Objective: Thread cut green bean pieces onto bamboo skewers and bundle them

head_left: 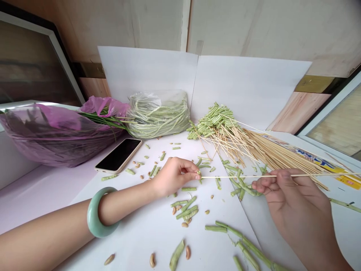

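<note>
My left hand (175, 175), with a jade bangle (97, 213) on its wrist, pinches a short green bean piece (199, 173) between thumb and fingers. My right hand (293, 203) is closed on a thin bamboo skewer (242, 176) that lies level. The skewer's tip meets the bean piece at my left fingertips. Several cut bean pieces (186, 210) and loose bean seeds lie on the white paper (146, 229) just below both hands.
A pile of filled bean skewers (217, 122) and bare sticks (276, 154) lies at the back right. Behind the hands are a clear bag of long beans (158, 113), a purple bag of greens (53, 135) and a phone (119, 155). Longer bean lengths (248, 252) lie near the front.
</note>
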Demonstrator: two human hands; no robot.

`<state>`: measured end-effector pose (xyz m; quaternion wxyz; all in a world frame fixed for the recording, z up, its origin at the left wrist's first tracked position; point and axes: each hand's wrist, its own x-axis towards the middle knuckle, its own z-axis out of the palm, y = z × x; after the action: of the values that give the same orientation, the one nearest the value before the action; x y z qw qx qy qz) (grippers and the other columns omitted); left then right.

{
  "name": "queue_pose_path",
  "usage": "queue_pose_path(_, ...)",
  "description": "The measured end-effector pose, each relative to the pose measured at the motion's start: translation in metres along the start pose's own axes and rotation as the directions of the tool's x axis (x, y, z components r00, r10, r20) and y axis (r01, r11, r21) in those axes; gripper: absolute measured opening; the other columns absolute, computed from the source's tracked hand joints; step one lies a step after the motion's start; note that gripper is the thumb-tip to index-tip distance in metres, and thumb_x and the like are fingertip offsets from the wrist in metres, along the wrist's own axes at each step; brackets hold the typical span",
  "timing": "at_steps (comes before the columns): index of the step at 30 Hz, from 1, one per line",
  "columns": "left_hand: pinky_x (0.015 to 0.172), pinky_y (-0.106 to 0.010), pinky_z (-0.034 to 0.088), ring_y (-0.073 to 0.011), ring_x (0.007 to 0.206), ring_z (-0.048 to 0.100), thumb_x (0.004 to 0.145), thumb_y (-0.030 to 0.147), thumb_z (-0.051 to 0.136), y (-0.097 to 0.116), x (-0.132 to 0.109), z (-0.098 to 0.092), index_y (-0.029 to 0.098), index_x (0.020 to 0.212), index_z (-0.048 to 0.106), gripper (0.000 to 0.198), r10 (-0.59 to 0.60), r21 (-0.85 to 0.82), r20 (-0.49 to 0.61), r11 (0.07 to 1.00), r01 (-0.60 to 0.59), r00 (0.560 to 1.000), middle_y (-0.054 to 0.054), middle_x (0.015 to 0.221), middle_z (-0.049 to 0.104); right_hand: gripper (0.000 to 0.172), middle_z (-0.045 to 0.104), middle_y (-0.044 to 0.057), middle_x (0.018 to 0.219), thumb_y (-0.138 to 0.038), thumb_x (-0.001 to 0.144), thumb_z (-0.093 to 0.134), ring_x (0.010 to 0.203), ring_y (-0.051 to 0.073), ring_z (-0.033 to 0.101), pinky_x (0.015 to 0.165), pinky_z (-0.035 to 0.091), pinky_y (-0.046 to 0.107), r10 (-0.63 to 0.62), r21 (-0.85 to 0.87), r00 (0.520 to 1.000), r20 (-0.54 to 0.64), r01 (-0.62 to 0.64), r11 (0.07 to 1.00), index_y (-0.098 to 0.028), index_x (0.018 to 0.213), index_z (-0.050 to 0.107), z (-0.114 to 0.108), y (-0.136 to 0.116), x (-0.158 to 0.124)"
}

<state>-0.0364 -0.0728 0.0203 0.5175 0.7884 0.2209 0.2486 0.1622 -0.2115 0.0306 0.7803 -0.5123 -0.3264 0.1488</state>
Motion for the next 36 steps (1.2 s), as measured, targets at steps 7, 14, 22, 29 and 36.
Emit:
queue_pose_path(7,0.063,-0.023,0.046,-0.0109,0.062,0.056,0.07,0.03,0.074,-0.007,0.003,0.003,0.009,0.072,0.07,0.021,-0.046,-0.272,-0.118,0.962,0.012,0.992,-0.004,0.067,0.068,0.036,0.058,0.0,0.053,-0.042,0.057,0.085,0.052,0.015,0.057,0.049,0.054,0.031,0.054,0.009,0.998,0.01,-0.054,0.998,-0.02,0.061,0.057,-0.001,0.004,-0.001)
queue_pose_path(14,0.059,-0.021,0.044,-0.0088,0.057,0.053,0.062,0.029,0.081,-0.006,0.004,0.003,0.01,0.067,0.07,0.022,-0.101,-0.373,-0.14,0.927,0.042,0.985,-0.002,0.06,0.065,0.036,0.06,0.002,0.053,-0.044,0.057,0.085,0.051,0.016,0.059,0.049,0.055,0.029,0.036,-0.044,0.995,0.089,-0.032,0.999,-0.02,0.058,0.058,-0.005,0.003,-0.001)
queue_pose_path(22,0.056,-0.02,0.045,-0.0074,0.052,0.053,0.057,0.028,0.085,-0.005,0.006,0.0,0.01,0.065,0.072,0.024,-0.182,-0.466,-0.138,0.879,0.098,0.974,-0.001,0.056,0.065,0.032,0.068,0.009,0.063,-0.045,0.058,0.085,0.056,0.021,0.067,0.058,0.06,0.033,0.026,-0.102,0.991,0.128,-0.013,0.995,-0.02,0.068,0.068,-0.01,0.005,0.004)
queue_pose_path(29,0.059,-0.021,0.048,-0.0081,0.052,0.058,0.048,0.028,0.089,-0.004,0.007,0.001,0.008,0.063,0.072,0.03,-0.272,-0.579,-0.026,0.789,0.207,0.962,-0.002,0.055,0.067,0.03,0.065,0.006,0.059,-0.043,0.057,0.086,0.052,0.019,0.065,0.051,0.058,0.03,0.012,-0.116,0.987,0.158,0.007,0.993,-0.02,0.063,0.067,-0.011,0.003,0.004)
queue_pose_path(36,0.056,-0.021,0.048,-0.0081,0.05,0.058,0.05,0.024,0.088,-0.004,0.005,0.003,0.008,0.062,0.071,0.026,-0.25,-0.576,0.051,0.784,0.234,0.967,-0.002,0.055,0.067,0.026,0.061,0.002,0.052,-0.038,0.065,0.081,0.047,0.017,0.059,0.045,0.054,0.03,-0.01,-0.104,0.977,0.211,0.033,0.994,-0.021,0.06,0.062,-0.014,0.001,0.001)
